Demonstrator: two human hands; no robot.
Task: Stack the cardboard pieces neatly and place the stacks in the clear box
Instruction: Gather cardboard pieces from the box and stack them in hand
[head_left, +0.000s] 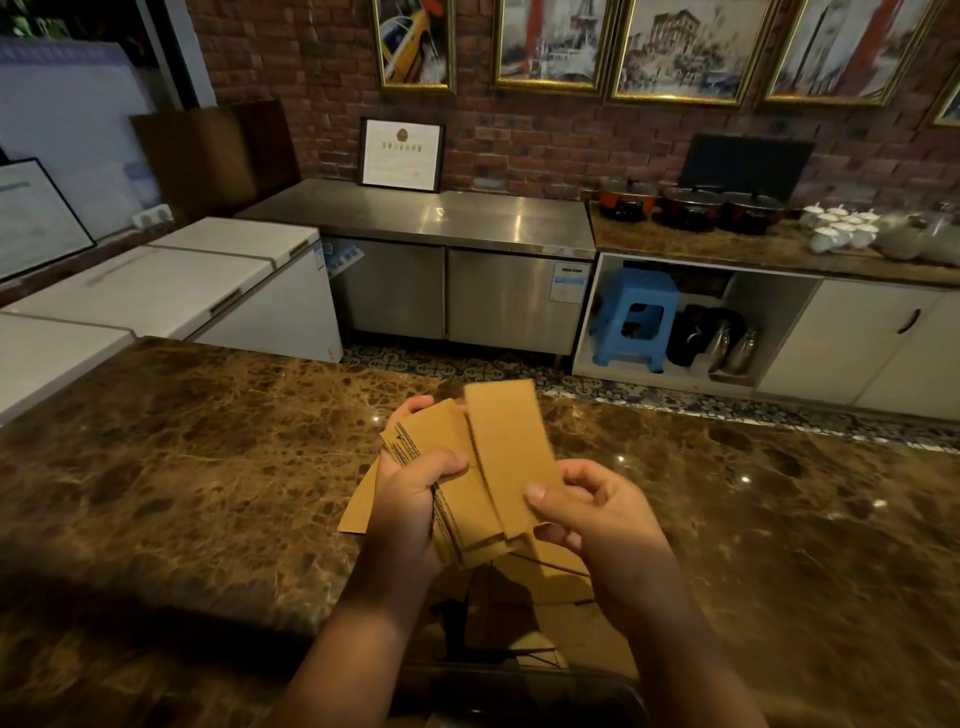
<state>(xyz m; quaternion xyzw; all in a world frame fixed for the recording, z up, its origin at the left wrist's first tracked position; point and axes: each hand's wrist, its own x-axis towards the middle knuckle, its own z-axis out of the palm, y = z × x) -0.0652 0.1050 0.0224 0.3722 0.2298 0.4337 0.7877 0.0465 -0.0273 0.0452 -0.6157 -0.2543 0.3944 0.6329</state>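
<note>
Cardboard pieces (483, 483) in both hands

Dim warm indoor light, small glints on the marble counter (208, 467), dark foreground shadow, wide-angle bending at edges.

cardboard pieces (511, 457): matt brown, corrugated edges | countertop (208, 467): glossy veined marble | cabinet (441, 218): brushed steel

Both forearms reach in from the near edge and converge toward the middle of the scene. The left hand (415, 499) is curled, thumb lying across the front and fingers (410, 408) wrapped round the far side, gripping a stack of cardboard pieces (447, 467). The right hand (597, 514) sits just to its right, palm turned inward, thumb and bent fingers pinching the near end of a single cardboard strip (511, 457).
</note>
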